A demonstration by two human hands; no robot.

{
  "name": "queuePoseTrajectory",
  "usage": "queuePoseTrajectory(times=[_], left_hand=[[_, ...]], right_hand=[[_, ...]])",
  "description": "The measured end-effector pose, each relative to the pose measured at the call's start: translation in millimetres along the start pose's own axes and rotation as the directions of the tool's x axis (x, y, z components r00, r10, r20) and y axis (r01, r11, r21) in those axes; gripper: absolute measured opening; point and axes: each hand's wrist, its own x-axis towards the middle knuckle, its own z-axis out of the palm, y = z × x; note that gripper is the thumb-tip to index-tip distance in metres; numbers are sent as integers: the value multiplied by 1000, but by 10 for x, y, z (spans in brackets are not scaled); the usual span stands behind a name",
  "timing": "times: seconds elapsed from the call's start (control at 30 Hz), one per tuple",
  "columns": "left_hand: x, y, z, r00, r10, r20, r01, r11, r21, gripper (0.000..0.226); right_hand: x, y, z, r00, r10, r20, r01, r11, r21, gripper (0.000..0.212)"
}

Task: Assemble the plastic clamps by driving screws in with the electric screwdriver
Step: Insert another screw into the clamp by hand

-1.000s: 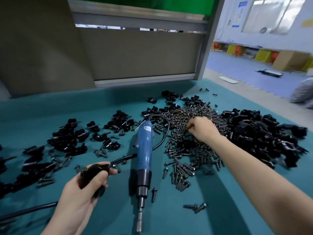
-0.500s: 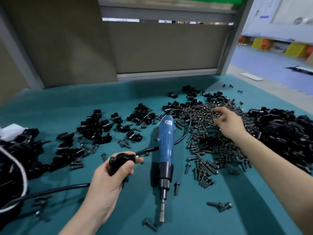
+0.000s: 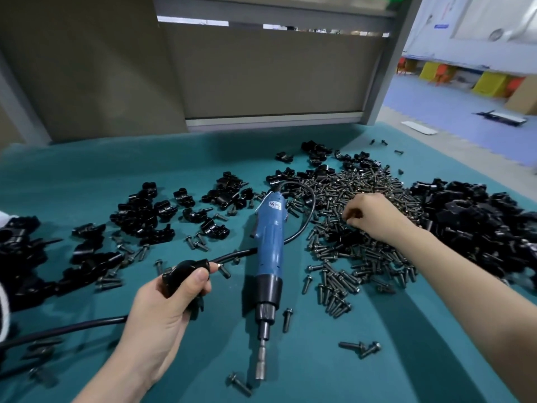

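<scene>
Clamps [image 3: 139,216] of black plastic lie scattered over the left half of the teal mat [image 3: 87,175], with loose screws [image 3: 197,242] among them. Nearer to us, our left hand [image 3: 157,315] grips one clamp [image 3: 186,276], thumb pressed across its front and fingers wrapped behind it. A black cable [image 3: 72,327] comes in from the left edge, passes under that hand, shows again beyond the held clamp and loops round to the far end of the screwdriver [image 3: 268,251]. The screwdriver lies flat on the mat between our two hands, its blue body away from us, its black collar and metal bit pointing toward us. Neither hand touches it. A few single screws lie beside the bit. To the right we see the screw pile [image 3: 348,274], wide and dense. Our right hand [image 3: 374,216] rests on the far part of that pile with fingers curled down into the screws. We cannot tell whether it has one pinched. Farthest right sits a heap [image 3: 479,225] of more black clamps, touching the pile's edge.
</scene>
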Motion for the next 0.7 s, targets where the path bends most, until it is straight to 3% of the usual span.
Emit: queuePoseTrajectory(times=[0.13,0.23,0.3,0.37,0.47,0.5,0.6,0.7], left_hand=[[-4,0,-2,998,-27,64,26,1000,17,24],[-15,26,-22,991,-58,125,62,998,-28,19],[-4,45,-38,982,-93,162,110,988,-104,21],[17,56,-63,974,-118,193,152,973,-172,20],[33,51,-77,963,-135,233,187,957,-220,23],[32,52,-75,960,-134,247,190,956,-224,28],[30,65,-58,951,-139,275,211,944,-253,33],[29,73,-57,952,-155,263,222,943,-247,33]], right_hand=[[51,-8,3,997,-32,67,38,995,-91,8],[22,-115,-18,989,63,-134,-35,979,200,11],[-42,-302,-77,969,114,-218,-7,899,439,19],[-140,-554,-153,976,117,-185,24,783,621,17],[-385,-1032,-273,992,77,-102,52,479,876,14],[-479,-1212,-296,996,37,-77,55,409,911,14],[-721,-1736,-237,989,-145,-2,52,344,937,13],[-835,-2085,-63,981,-192,25,30,279,960,13]])
